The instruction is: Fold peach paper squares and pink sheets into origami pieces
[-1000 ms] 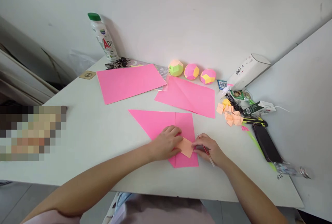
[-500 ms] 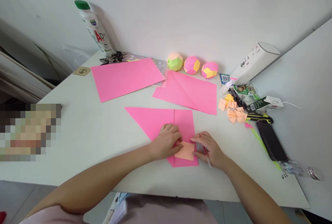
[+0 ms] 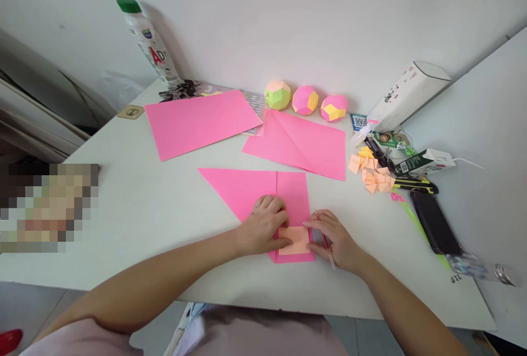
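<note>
A small peach paper sheet (image 3: 294, 241) lies flat on the lower right part of a folded pink sheet (image 3: 294, 191), which has a vertical crease and a pointed left corner. My left hand (image 3: 267, 227) is closed, its fingers curled, with the thumb on the peach paper's left side; the fingertips are partly hidden. At the right edge of the peach paper, my right hand (image 3: 334, 238) has its index finger and thumb at the upper and lower corners. Tucked in that hand is a thin red-and-clear pen-like stick (image 3: 325, 238).
Two more pink sheets (image 3: 201, 125) lie behind. Three paper balls (image 3: 305, 100) sit along the wall. Folded peach pieces (image 3: 376, 179), a utility knife (image 3: 415, 184), a black phone-like case (image 3: 435, 221) and a clear bottle (image 3: 473, 266) are on the right. A white bottle (image 3: 154, 48) stands back left.
The peach paper has turned slightly and now lies squarer to the pink sheet's edges. Both hands stay almost in place, and the view has shifted a little.
</note>
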The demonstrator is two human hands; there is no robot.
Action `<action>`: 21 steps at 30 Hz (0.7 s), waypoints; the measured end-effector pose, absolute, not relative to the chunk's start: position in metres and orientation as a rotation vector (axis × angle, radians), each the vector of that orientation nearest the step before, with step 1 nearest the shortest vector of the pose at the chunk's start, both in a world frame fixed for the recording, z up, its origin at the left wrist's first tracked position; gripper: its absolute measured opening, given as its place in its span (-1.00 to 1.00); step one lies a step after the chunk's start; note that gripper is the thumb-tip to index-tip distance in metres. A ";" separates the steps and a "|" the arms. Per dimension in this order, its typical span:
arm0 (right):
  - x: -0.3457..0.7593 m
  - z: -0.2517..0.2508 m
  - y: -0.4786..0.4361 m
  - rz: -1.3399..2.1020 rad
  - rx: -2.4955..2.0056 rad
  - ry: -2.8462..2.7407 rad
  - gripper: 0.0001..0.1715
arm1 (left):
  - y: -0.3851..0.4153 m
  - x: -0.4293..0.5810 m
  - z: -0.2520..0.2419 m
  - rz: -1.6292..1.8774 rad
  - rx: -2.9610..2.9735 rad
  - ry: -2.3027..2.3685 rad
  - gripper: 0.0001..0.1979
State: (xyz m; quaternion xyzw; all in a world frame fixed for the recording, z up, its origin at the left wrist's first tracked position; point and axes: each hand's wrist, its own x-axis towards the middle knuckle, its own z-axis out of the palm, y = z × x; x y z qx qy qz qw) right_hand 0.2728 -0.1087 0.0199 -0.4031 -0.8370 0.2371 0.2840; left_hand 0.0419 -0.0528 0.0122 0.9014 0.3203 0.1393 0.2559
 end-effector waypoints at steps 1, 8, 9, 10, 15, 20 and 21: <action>0.273 0.020 -0.109 0.645 -1.080 -2.233 -0.60 | -0.053 0.042 0.012 0.381 2.457 0.871 -0.72; 0.271 0.017 -0.109 0.658 -1.082 -2.179 -0.63 | -0.057 0.045 0.005 0.435 2.601 0.870 -0.63; 0.271 0.017 -0.109 0.658 -1.078 -2.173 -0.64 | -0.058 0.045 0.004 0.443 2.614 0.876 -0.63; 0.270 0.017 -0.109 0.659 -1.075 -2.169 -0.65 | -0.058 0.046 0.003 0.449 2.627 0.882 -0.63; 0.267 0.019 -0.110 0.665 -1.085 -2.139 -0.69 | -0.059 0.046 0.001 0.466 2.676 0.889 -0.63; 0.267 0.019 -0.112 0.670 -1.081 -2.150 -0.70 | -0.059 0.046 0.001 0.458 2.690 0.881 -0.63; 0.266 0.019 -0.112 0.663 -1.085 -2.155 -0.71 | -0.059 0.046 0.001 0.456 2.688 0.880 -0.63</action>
